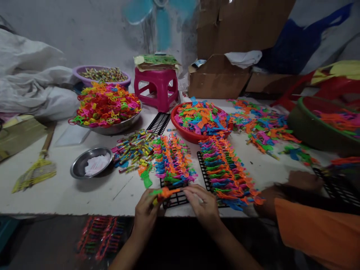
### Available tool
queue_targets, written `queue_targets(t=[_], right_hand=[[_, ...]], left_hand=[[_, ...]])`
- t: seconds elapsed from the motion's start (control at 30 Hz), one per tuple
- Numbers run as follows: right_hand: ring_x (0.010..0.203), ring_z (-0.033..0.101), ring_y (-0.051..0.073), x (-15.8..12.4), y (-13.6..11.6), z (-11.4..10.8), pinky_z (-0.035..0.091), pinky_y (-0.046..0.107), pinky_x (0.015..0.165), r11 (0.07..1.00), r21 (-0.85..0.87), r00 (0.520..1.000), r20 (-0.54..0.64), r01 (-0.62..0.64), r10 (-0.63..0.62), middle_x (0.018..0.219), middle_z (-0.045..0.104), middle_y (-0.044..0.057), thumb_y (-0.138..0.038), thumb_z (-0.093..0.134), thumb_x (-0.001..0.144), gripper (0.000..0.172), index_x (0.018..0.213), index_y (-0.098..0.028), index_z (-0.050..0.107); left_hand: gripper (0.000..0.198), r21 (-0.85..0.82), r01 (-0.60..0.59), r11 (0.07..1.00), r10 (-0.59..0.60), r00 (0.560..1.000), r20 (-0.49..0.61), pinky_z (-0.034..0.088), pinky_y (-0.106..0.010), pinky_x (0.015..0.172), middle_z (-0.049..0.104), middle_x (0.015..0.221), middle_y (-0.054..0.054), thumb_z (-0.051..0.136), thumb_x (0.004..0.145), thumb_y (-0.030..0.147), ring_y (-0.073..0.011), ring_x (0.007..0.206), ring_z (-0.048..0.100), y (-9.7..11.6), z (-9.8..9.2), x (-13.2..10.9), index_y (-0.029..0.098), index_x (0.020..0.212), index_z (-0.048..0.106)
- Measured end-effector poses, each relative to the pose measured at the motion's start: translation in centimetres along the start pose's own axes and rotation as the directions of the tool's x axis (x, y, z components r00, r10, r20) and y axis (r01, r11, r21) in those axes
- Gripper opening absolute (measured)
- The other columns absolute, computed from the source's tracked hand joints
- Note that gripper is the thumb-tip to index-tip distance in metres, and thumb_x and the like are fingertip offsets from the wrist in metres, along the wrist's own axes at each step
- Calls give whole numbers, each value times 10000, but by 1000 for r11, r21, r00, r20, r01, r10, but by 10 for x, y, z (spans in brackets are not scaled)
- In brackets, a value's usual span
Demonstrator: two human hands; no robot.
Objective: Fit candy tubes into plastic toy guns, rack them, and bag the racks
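Note:
Close to the table's front edge, my left hand (pixel 146 210) is closed on a small orange and green plastic toy piece (pixel 168 192), with a bit of yellow showing at its lower side. My right hand (pixel 204 207) pinches at the right end of this same piece, thumb and fingers together. Just beneath lies a black plastic rack (pixel 176 200), its far part covered by rows of colourful toy pieces (pixel 174 159). To the right, a second rack (pixel 203 170) carries more toy rows (pixel 227 172). A loose green toy gun (pixel 146 177) rests left of the first rows.
Behind stand a red basin (pixel 180 131) of plastic toys and a metal bowl (pixel 112 129) heaped with more. A small metal dish (pixel 77 170) holds white papers; yellow-wrapped sticks (pixel 137 150) lie beside it. A co-worker's orange-clothed limb (pixel 315 228) is at right. A pink stool (pixel 156 99) stands behind.

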State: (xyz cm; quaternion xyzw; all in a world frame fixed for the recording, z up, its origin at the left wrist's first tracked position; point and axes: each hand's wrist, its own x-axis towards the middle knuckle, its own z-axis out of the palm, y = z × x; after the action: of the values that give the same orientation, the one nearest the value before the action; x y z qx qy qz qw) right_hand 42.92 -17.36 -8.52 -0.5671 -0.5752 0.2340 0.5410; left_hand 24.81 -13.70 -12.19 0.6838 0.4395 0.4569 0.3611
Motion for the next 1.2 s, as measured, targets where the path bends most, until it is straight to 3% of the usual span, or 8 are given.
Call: queue_targets(t=[0.1,0.27,0.57,0.73,0.83,0.97,1.13,1.2], right_hand=[[647,596,161,-6,28,-4,485,269,630,994,-96,992,-124,-43,31,679,641,35,-239,570,770,127,714,-200,678],[713,602,179,-16,51,-4,480,300,680,985,-168,1000,-8,28,-30,730,658,47,-232,551,783,128,769,-220,678],[730,598,179,-17,52,-1,483,309,678,950,-295,995,44,102,-94,745,651,45,-199,528,799,124,800,-214,651],[734,590,174,-17,53,0,481,305,678,935,-336,993,60,117,-103,748,644,49,-181,503,809,129,790,-196,629],[741,580,173,-18,54,0,476,306,681,925,-353,990,68,139,-122,747,636,48,-178,492,813,126,795,-189,616],[745,564,177,-19,57,2,465,310,675,914,-371,986,55,164,-155,740,626,46,-164,487,809,119,801,-186,604],[744,562,180,-20,57,4,466,310,666,894,-412,984,84,180,-159,740,619,39,-166,480,810,119,794,-196,594],[737,569,175,-19,58,3,474,303,657,885,-416,978,97,209,-186,746,622,36,-165,476,814,121,807,-197,593]], left_hand=[[129,42,-7,999,11,997,-77,478,-278,661,648,731,-26,625,704,248,-175,726,593,-11,12,8,224,817,683],[129,118,-42,992,55,993,-106,474,-351,730,683,740,-50,631,675,215,-215,743,601,-30,19,6,241,789,683],[209,205,-86,975,107,990,-94,431,-358,845,682,887,-105,610,717,179,-239,881,603,-33,19,3,200,921,648],[217,229,-109,967,130,988,-80,452,-315,824,688,878,-104,639,702,186,-233,861,621,-35,21,2,200,918,647],[236,355,-192,915,224,973,-51,478,-288,767,681,888,-105,620,726,215,-220,839,627,-38,21,3,186,960,623],[210,539,-325,777,340,937,75,492,-288,699,658,853,-99,485,820,224,-196,787,610,-41,20,9,143,996,565],[135,563,-349,749,354,929,105,486,-301,655,629,705,-62,435,833,157,-186,710,559,-33,25,12,156,813,568],[172,562,-348,750,351,930,107,490,-287,646,640,720,-52,412,835,130,-177,709,558,-28,23,10,164,844,580]])
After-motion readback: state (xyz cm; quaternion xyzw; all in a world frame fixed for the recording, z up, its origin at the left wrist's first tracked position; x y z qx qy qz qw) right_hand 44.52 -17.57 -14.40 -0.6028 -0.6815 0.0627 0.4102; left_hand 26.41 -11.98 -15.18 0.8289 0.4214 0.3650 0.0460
